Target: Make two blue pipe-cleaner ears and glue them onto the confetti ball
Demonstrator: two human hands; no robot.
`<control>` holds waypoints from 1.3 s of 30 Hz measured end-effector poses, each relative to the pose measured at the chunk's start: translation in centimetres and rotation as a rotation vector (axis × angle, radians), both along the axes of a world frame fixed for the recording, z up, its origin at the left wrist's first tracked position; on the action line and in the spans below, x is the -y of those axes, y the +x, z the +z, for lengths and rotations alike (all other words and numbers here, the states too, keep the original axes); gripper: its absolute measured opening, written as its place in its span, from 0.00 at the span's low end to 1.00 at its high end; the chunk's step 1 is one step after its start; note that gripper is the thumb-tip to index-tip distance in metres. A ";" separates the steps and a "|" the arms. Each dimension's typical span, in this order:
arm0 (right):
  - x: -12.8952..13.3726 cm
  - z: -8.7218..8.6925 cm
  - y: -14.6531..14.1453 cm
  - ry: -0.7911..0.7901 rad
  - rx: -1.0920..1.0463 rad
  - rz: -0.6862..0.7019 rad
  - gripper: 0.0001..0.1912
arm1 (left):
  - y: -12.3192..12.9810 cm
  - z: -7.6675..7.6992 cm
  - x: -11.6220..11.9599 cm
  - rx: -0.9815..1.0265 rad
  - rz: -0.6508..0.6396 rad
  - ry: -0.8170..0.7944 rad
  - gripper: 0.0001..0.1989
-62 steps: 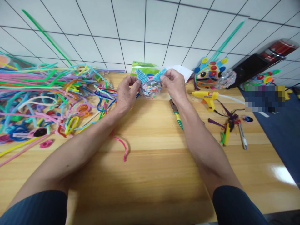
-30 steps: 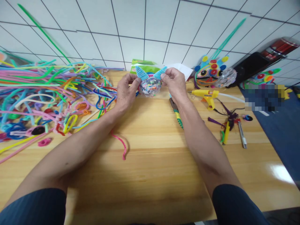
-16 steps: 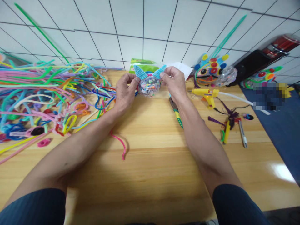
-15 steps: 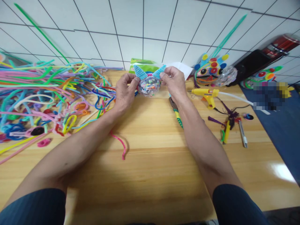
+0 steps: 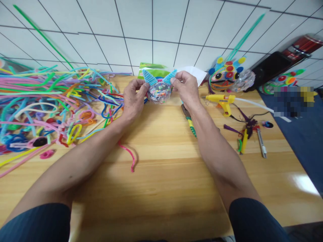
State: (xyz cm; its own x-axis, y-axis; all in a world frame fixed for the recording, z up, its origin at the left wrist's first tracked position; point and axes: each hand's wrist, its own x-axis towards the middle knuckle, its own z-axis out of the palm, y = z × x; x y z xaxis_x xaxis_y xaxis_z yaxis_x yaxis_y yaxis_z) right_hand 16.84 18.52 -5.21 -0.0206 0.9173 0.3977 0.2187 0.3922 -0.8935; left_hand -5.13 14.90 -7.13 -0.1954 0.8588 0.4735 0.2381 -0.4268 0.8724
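Note:
A clear, rounded plastic container point(image 5: 158, 94) with many-coloured bits showing through it is at the back of the table, between my hands. Above it stand two pointed ears of light-blue pipe cleaner, a left ear point(image 5: 149, 77) and a right ear point(image 5: 169, 77). My left hand point(image 5: 133, 97) is closed, thumb and fingers pinching at the outer side of the left ear. With thumb and forefinger, my right hand point(image 5: 187, 88) pinches the right ear. Whether the ears are fixed to the container I cannot tell. Pliers point(image 5: 189, 121) with green-and-yellow handles lie under my right forearm.
Loose pipe cleaners point(image 5: 32, 90) heap up on the left; a pink one point(image 5: 130, 153) lies nearer the middle. A yellow glue gun point(image 5: 223, 102), a utility knife point(image 5: 261, 144) and tassels point(image 5: 248, 126) lie right. Behind them stands a decorated mask-like figure point(image 5: 224, 77), near the tiled wall point(image 5: 164, 23).
Both hands keep their pinch at the ears. The whole view has shifted very slightly; nothing on the table has visibly moved.

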 end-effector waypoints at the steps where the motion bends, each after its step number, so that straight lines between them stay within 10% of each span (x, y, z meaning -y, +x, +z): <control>1: 0.0 0.0 0.0 0.000 0.000 0.001 0.18 | 0.0 -0.1 -0.1 0.000 -0.002 0.005 0.14; 39: 1.7 1.2 -1.1 -0.069 -0.015 -0.082 0.07 | -0.3 0.6 -0.8 0.036 -0.067 -0.059 0.08</control>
State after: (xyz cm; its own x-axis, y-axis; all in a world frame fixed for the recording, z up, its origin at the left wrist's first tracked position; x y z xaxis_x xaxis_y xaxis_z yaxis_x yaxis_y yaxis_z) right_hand 15.75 16.87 -3.97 0.0606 0.9409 0.3332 0.2340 0.3111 -0.9211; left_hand -5.47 15.70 -6.52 -0.1523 0.8970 0.4150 0.1791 -0.3879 0.9041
